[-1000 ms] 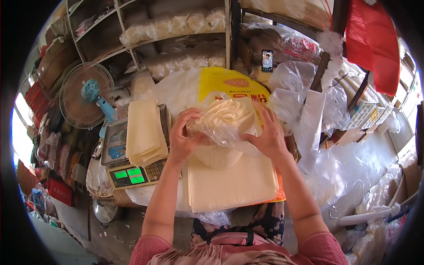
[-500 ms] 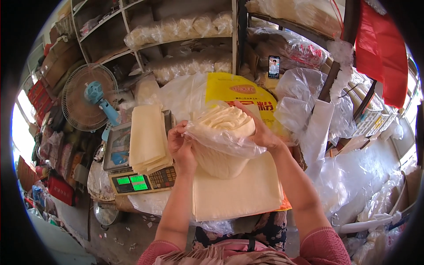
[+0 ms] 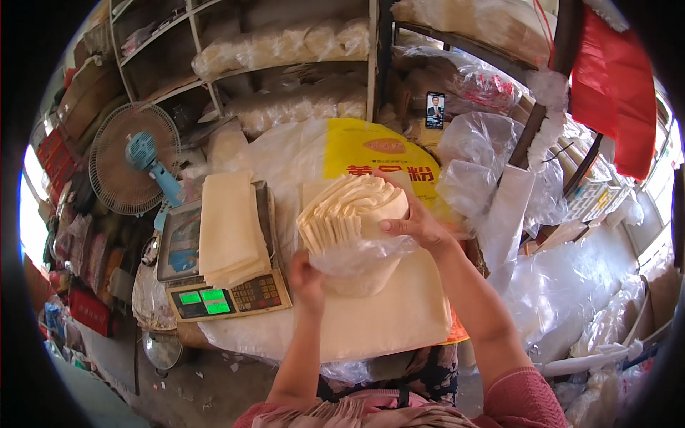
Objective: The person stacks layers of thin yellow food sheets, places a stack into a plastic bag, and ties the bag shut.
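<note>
A folded bundle of thin, cream-coloured sheets (image 3: 349,214) stands on the table before me, its layered folds showing at the top. Around its lower part sits a clear plastic bag (image 3: 360,255), the rim bunched below the folds. My right hand (image 3: 421,222) grips the bundle's right side, thumb toward me and fingers partly hidden behind it. At the bag's left edge, my left hand (image 3: 307,282) is closed with curled fingers, pinching the plastic; it is slightly blurred. Beneath the bundle lies a flat stack of cream sheets (image 3: 399,317).
At left, a digital scale (image 3: 253,294) carries another folded cream stack (image 3: 230,225). A blue fan (image 3: 146,153) stands beyond it. Behind are a yellow printed sack (image 3: 357,139), a lit phone (image 3: 435,110) and shelves of bagged goods (image 3: 285,46). Loose clear plastic (image 3: 478,146) hangs at right.
The bag's rim has come down on the left, baring more of the folds. My left hand has moved lower with it. My right thumb now lies across the bundle's side.
</note>
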`<control>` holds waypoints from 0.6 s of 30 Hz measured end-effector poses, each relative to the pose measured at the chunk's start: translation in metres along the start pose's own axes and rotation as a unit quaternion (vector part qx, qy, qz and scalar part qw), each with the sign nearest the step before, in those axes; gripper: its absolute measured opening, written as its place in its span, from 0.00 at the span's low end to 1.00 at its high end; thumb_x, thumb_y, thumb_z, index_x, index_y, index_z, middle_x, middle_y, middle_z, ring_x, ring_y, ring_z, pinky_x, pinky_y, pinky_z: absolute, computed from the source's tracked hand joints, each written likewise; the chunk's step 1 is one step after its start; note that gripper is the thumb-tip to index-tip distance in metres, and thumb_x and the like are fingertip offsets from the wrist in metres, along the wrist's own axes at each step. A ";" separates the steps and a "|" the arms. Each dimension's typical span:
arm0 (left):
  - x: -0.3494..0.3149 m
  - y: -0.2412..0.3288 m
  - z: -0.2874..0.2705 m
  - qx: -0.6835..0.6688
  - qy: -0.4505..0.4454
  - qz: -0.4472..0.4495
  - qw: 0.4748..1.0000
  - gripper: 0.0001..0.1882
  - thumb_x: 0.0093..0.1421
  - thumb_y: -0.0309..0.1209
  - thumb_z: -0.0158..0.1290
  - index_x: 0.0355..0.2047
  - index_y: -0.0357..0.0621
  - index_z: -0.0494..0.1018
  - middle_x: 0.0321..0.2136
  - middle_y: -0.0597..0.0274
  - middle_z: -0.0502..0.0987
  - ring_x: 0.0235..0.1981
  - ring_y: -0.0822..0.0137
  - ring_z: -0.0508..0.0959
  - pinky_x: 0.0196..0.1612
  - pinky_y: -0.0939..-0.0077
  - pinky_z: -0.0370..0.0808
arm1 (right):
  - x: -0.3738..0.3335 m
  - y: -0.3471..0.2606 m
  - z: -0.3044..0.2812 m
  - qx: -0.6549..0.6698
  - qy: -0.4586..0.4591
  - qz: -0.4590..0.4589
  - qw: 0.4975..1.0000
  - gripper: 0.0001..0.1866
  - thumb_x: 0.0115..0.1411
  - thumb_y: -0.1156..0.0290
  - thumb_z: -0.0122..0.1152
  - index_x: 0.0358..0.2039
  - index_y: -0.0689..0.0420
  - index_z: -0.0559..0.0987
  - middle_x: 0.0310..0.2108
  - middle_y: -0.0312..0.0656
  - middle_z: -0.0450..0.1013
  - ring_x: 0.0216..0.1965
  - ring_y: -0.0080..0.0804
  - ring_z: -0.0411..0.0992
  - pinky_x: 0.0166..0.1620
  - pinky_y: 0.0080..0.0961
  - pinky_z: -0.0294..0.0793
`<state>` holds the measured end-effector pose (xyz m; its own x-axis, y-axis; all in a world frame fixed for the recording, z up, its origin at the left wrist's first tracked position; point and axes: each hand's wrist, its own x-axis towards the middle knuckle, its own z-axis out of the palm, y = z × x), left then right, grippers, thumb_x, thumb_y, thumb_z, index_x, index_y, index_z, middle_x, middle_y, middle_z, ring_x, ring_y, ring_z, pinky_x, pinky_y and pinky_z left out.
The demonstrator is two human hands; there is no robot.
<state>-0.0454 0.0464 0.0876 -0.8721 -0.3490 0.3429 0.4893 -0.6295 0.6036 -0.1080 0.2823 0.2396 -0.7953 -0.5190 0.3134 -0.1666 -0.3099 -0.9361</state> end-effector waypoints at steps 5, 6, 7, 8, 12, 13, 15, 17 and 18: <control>-0.008 0.031 -0.053 0.607 -0.277 0.154 0.729 0.27 0.45 0.24 0.62 0.47 0.41 0.68 0.45 0.59 0.73 0.50 0.58 0.72 0.52 0.64 0.71 | 0.001 0.009 0.001 -0.031 -0.012 0.043 0.999 0.52 0.47 0.63 0.77 0.67 0.61 0.56 0.62 0.43 0.62 0.63 0.33 0.60 0.65 0.29 0.58; -0.004 0.043 -0.038 0.607 -0.279 0.154 0.728 0.27 0.45 0.24 0.62 0.47 0.41 0.68 0.45 0.59 0.73 0.50 0.58 0.72 0.52 0.64 0.71 | 0.000 0.007 0.003 -0.030 -0.010 0.042 0.999 0.52 0.47 0.63 0.77 0.67 0.61 0.56 0.62 0.43 0.62 0.63 0.33 0.60 0.65 0.29 0.58; 0.006 0.060 -0.008 0.490 -0.210 0.122 0.837 0.32 0.45 0.26 0.64 0.51 0.41 0.65 0.49 0.58 0.71 0.52 0.58 0.72 0.55 0.64 0.70 | -0.003 0.001 0.005 -0.027 -0.003 0.057 0.998 0.53 0.46 0.62 0.78 0.67 0.61 0.56 0.61 0.43 0.63 0.63 0.33 0.60 0.65 0.30 0.58; 0.015 0.075 0.018 0.361 -0.132 0.086 0.919 0.37 0.45 0.28 0.65 0.55 0.40 0.62 0.54 0.57 0.69 0.54 0.58 0.71 0.57 0.63 0.69 | -0.005 -0.003 0.007 -0.022 0.001 0.071 0.997 0.53 0.46 0.62 0.78 0.67 0.61 0.55 0.61 0.44 0.63 0.63 0.34 0.60 0.64 0.31 0.59; 0.030 0.084 0.068 0.193 -0.112 -0.104 0.969 0.44 0.45 0.29 0.67 0.60 0.39 0.55 0.60 0.56 0.62 0.57 0.59 0.69 0.59 0.64 0.68 | -0.007 0.011 0.003 -0.096 -0.029 0.050 0.994 0.54 0.44 0.63 0.79 0.66 0.61 0.56 0.61 0.44 0.63 0.63 0.36 0.60 0.65 0.32 0.58; 0.027 0.075 0.075 0.198 -0.122 -0.071 0.970 0.42 0.46 0.28 0.67 0.59 0.39 0.58 0.58 0.56 0.64 0.56 0.61 0.70 0.58 0.66 0.69 | -0.008 0.018 0.001 -0.082 -0.049 0.062 0.993 0.54 0.43 0.64 0.80 0.66 0.61 0.56 0.61 0.44 0.63 0.63 0.35 0.59 0.65 0.32 0.58; 0.025 0.061 0.075 0.202 -0.137 -0.039 0.969 0.39 0.47 0.26 0.66 0.58 0.39 0.60 0.57 0.55 0.67 0.54 0.63 0.71 0.56 0.67 0.71 | -0.015 0.034 -0.007 -0.069 -0.065 0.071 0.993 0.54 0.42 0.65 0.80 0.66 0.61 0.56 0.61 0.44 0.63 0.63 0.35 0.59 0.64 0.32 0.58; 0.015 0.044 0.054 0.325 -0.076 -0.182 0.925 0.35 0.46 0.24 0.66 0.54 0.39 0.65 0.51 0.55 0.71 0.52 0.66 0.73 0.52 0.69 0.72 | -0.022 0.056 -0.015 -0.046 -0.082 0.190 0.977 0.55 0.41 0.65 0.81 0.66 0.61 0.56 0.62 0.45 0.62 0.64 0.36 0.57 0.65 0.33 0.57; 0.010 0.038 0.052 0.324 -0.080 -0.183 0.925 0.35 0.46 0.24 0.66 0.54 0.39 0.65 0.51 0.55 0.71 0.52 0.66 0.73 0.52 0.69 0.72 | -0.026 0.067 -0.020 -0.047 -0.078 0.189 0.978 0.55 0.41 0.65 0.81 0.66 0.61 0.56 0.62 0.45 0.62 0.64 0.36 0.57 0.65 0.33 0.57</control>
<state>-0.0354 0.0548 0.1518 -0.9932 -0.0552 0.1021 0.1081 -0.1199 0.9869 -0.1095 0.2909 0.1659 -0.7130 -0.6998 -0.0446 0.0634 -0.0009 -0.9980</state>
